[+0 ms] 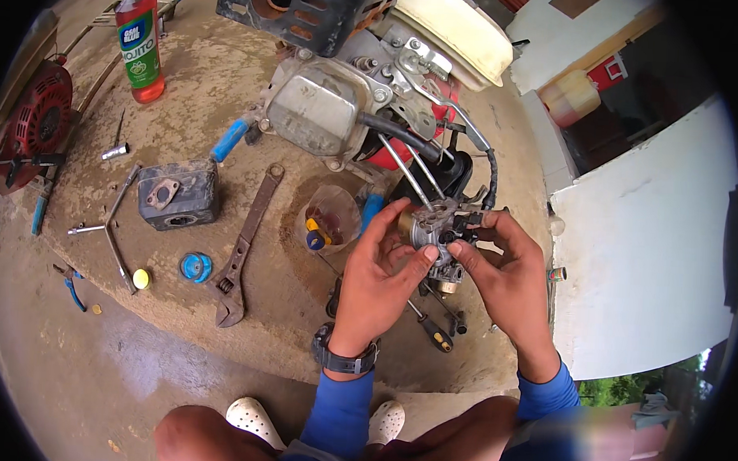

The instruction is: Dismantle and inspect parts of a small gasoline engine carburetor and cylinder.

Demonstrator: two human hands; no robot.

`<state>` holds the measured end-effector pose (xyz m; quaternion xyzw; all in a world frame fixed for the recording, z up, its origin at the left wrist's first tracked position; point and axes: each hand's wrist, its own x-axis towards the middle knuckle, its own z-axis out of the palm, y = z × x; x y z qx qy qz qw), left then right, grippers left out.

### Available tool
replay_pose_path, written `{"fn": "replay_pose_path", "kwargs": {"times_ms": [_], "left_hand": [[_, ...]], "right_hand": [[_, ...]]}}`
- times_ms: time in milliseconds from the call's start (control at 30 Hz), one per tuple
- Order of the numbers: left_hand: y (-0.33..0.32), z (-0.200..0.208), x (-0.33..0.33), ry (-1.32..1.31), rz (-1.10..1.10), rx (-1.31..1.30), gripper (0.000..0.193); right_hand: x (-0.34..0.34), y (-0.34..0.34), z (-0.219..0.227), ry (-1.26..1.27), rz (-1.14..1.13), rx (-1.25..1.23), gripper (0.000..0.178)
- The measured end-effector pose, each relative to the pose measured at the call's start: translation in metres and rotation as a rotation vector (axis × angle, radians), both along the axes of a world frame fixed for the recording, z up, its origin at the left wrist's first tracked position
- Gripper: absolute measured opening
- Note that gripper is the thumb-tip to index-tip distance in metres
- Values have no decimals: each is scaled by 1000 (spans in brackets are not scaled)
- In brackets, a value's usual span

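Note:
Between my two hands is a silver carburetor [432,232] with a brass-coloured part at its bottom. My left hand [384,272] is closed around its left side, thumb pressed on the front. On the other side, my right hand [503,273] pinches the black fittings with thumb and fingers. Two long metal studs [411,173] run from the small engine [317,105] down to the carburetor; their ends are hidden behind it. A black cable [491,174] bends down close to my right fingertips.
A rusty adjustable wrench [247,246], a black box-shaped part [178,196], a blue cap [195,267] and a clear cut container [333,214] lie to the left. A screwdriver [435,333] is below the carburetor. A bottle of red liquid [143,56] stands far left.

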<state>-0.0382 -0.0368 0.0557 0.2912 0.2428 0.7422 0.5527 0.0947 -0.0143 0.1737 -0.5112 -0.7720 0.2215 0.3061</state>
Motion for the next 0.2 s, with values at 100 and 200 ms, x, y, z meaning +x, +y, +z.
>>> {"fn": "replay_pose_path", "kwargs": {"times_ms": [100, 200], "left_hand": [[2, -2, 0, -46, -14, 16, 63], [4, -3, 1, -26, -5, 14, 65]], "right_hand": [[2, 2, -2, 17, -14, -24, 31], [4, 4, -1, -46, -6, -4, 32]]}}
